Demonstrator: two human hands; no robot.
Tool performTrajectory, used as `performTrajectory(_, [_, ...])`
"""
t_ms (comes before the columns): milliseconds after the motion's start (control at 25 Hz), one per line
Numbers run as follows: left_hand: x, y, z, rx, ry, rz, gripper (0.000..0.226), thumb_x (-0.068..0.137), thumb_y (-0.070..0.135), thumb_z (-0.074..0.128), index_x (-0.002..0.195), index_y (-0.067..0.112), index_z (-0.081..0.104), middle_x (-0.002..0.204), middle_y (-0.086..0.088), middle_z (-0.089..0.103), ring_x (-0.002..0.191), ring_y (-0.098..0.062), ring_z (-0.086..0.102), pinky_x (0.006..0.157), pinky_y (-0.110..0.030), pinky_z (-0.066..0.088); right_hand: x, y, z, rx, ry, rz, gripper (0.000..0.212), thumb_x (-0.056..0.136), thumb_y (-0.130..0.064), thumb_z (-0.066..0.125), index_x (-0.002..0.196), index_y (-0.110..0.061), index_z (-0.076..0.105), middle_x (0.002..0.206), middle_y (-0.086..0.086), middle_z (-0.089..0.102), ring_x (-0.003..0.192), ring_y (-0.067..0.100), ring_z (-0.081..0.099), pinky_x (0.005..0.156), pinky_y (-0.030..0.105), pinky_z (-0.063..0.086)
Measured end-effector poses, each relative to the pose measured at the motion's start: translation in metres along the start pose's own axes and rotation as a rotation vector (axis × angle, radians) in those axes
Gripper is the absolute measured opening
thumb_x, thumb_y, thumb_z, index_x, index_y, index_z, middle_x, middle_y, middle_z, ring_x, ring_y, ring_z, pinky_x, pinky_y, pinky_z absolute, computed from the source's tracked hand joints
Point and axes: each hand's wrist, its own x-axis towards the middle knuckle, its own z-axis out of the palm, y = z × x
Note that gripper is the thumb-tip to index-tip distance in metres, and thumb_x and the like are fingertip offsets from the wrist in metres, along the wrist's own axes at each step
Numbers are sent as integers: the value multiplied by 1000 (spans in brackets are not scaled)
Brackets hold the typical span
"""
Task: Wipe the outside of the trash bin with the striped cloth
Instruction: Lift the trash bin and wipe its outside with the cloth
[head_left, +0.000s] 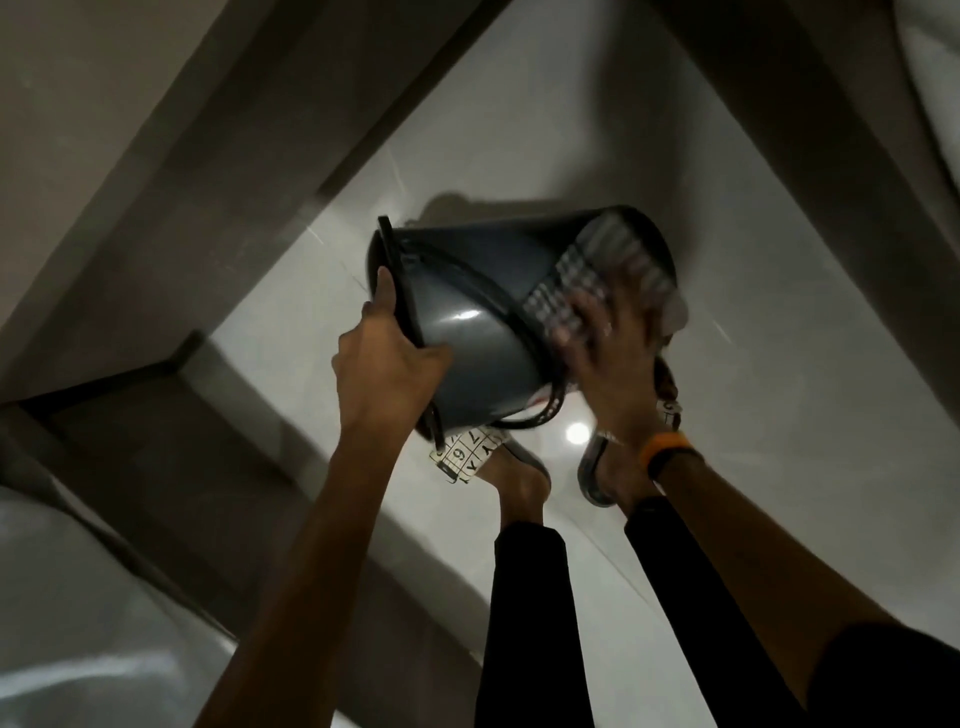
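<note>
The dark grey trash bin (483, 312) is lifted off the floor and tipped on its side, its rim at the left and its base at the right. My left hand (387, 358) grips the rim, thumb on the outer wall. My right hand (613, 353) presses the striped cloth (587, 280) flat against the bin's wall near the base; hand and cloth are motion-blurred. A thin black wire handle hangs along the bin's side.
Below the bin are my two feet in sandals (519, 467) on a glossy white tiled floor (519, 130). Dark wall bases run along the left (171, 208) and upper right. A pale surface (62, 597) lies at the lower left.
</note>
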Motion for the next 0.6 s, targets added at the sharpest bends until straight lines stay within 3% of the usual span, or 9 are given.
performTrajectory(80, [-3,5,1,-26,11,-39,88,80,27,74,158,20,32,117,-13,70,110,-36,66,100,-49,55,21,-4,-12,177,3,205,45,101,-45,46,146,-38,45,172,4,16,160,31,6,127,66,11])
performTrajectory(120, [-5,8,1,-38,18,-61,88,79,29,75,156,19,35,114,-13,71,108,-36,67,98,-48,56,28,-14,-15,168,-23,216,47,101,-47,42,148,-38,45,171,4,18,160,30,8,128,64,12])
performTrajectory(160, [-8,12,0,-37,34,-73,87,78,31,75,156,19,36,113,-12,72,108,-36,67,97,-47,56,32,-28,-17,112,-73,142,50,101,-47,38,149,-36,45,170,4,23,159,31,13,127,63,14])
performTrajectory(280, [-13,17,-3,35,100,-7,80,82,30,72,154,23,38,118,-10,72,105,-33,69,91,-36,54,40,-77,-13,-102,-288,-360,57,100,-45,28,153,-30,44,168,2,32,159,30,20,127,58,8])
performTrajectory(360, [-12,18,-9,58,145,38,71,85,29,71,150,25,43,116,-7,74,101,-30,71,80,-28,48,50,-95,-7,-112,-410,-461,57,102,-44,31,156,-29,37,170,-1,27,160,26,15,127,58,4])
performTrajectory(480, [-6,19,-16,97,125,18,70,81,27,74,147,25,48,107,-9,74,96,-31,68,77,-30,45,76,-79,-3,-139,-398,-292,51,106,-41,38,156,-38,35,170,-8,26,159,21,19,130,56,13])
performTrajectory(600, [-2,19,-19,124,77,-45,67,78,26,75,141,22,54,96,-10,70,89,-29,64,75,-33,46,72,-32,-16,105,-367,68,46,108,-38,44,153,-36,42,167,-5,34,155,22,29,129,47,22])
